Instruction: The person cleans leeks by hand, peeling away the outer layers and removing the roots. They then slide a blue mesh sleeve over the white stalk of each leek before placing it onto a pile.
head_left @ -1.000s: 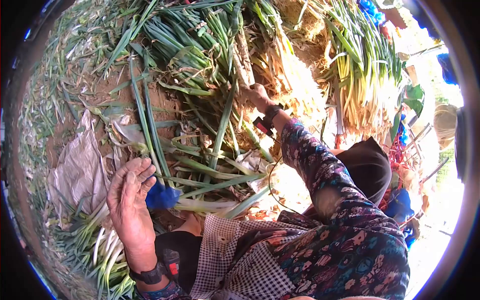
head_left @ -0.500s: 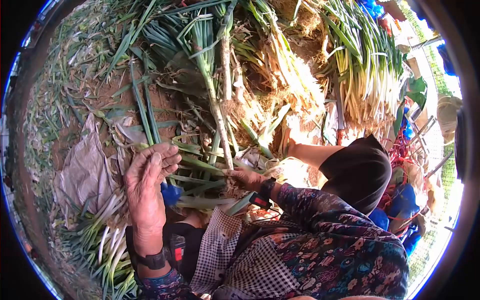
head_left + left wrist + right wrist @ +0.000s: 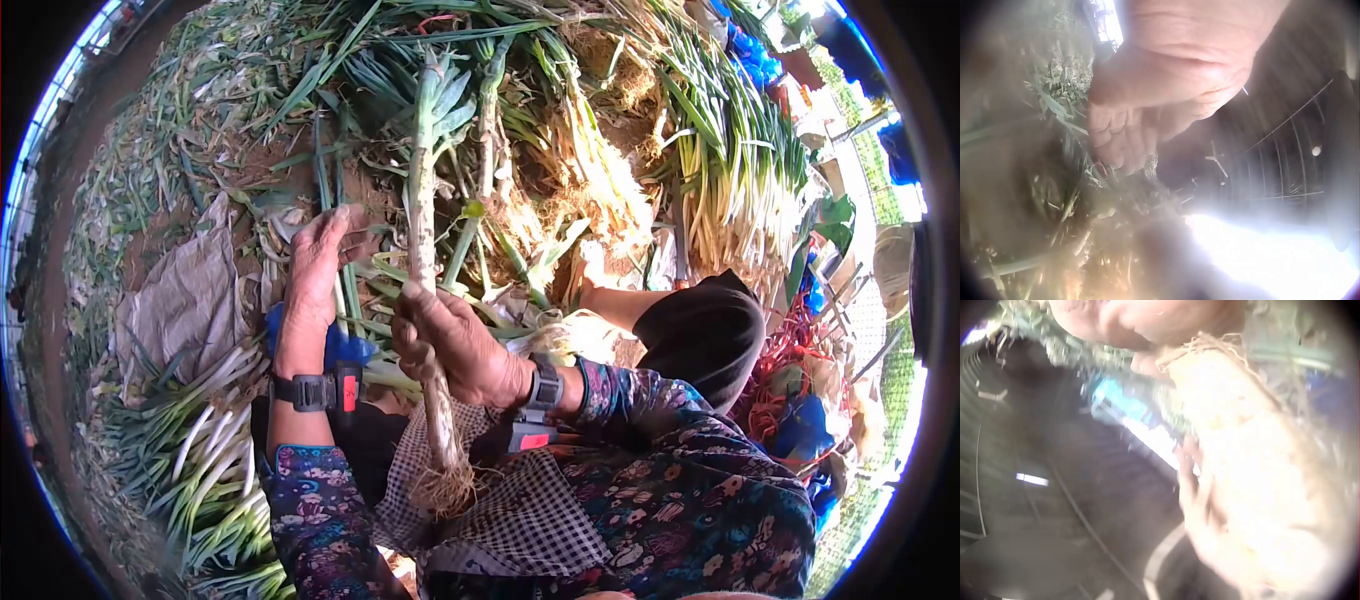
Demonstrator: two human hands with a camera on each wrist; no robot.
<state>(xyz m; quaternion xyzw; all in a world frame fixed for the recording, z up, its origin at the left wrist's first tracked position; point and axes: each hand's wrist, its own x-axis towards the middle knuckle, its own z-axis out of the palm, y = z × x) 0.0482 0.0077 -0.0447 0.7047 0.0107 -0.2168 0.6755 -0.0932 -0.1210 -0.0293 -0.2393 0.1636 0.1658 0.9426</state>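
Observation:
In the head view my right hand (image 3: 460, 345) grips a long leek (image 3: 423, 200) round its white stem, the leafy top pointing away and the root end hanging over the checked cloth. The right wrist view shows the leek (image 3: 1241, 425) large and overexposed, with curled fingers of the right hand (image 3: 1147, 319) at the top. My left hand (image 3: 325, 265) is raised left of the leek, apart from it, with its fingers extended and slightly blurred. The left wrist view has the left hand (image 3: 1166, 75) with nothing visible in its grasp.
Leeks lie in a pile (image 3: 215, 450) at lower left, near a crumpled pale sheet (image 3: 185, 300). A large bundle (image 3: 740, 150) stands at upper right. Red strings (image 3: 780, 385) and blue plastic (image 3: 805, 425) lie to the right; cut leaves cover the left ground.
My right hand has drawn the leek from the far pile toward the body and lifted it. The left hand has moved slightly right and away from the body.

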